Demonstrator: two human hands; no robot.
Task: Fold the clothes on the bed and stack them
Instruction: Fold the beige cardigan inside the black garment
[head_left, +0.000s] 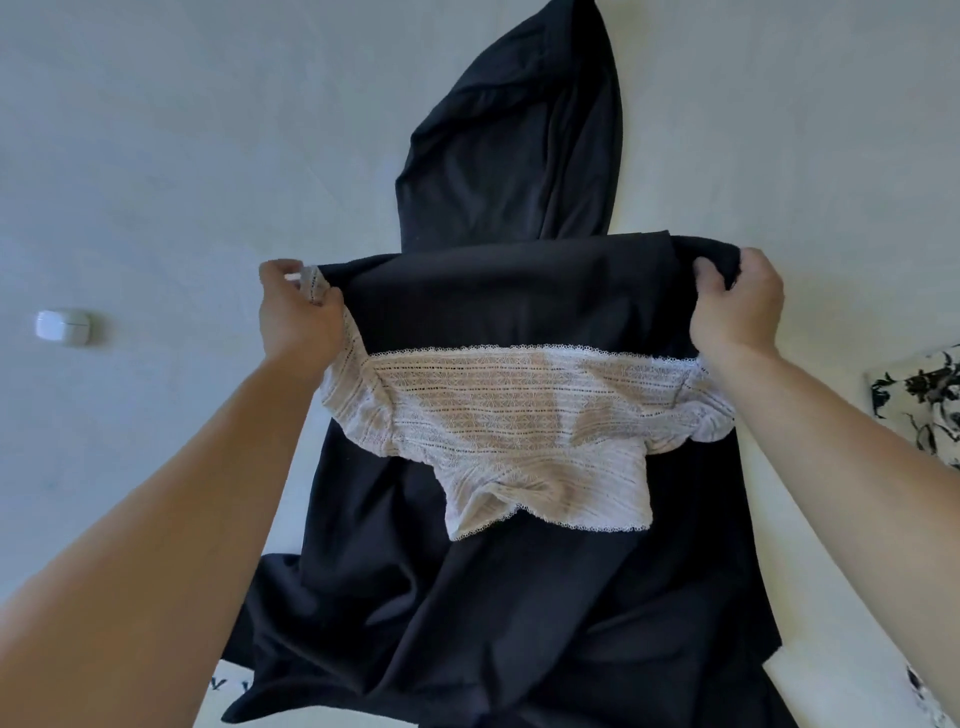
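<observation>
Black cloth of the dress (498, 597) lies spread on the bed (156, 156), its far part lifted by both hands. The left hand (296, 317) pinches the white lace trim (509, 415) at one corner, and the right hand (737, 306) grasps the dark edge. The slippery fabric may slide and fold crookedly. Its lower hem is cut off, and a patterned cloth (919, 400) is only partly visible.
</observation>
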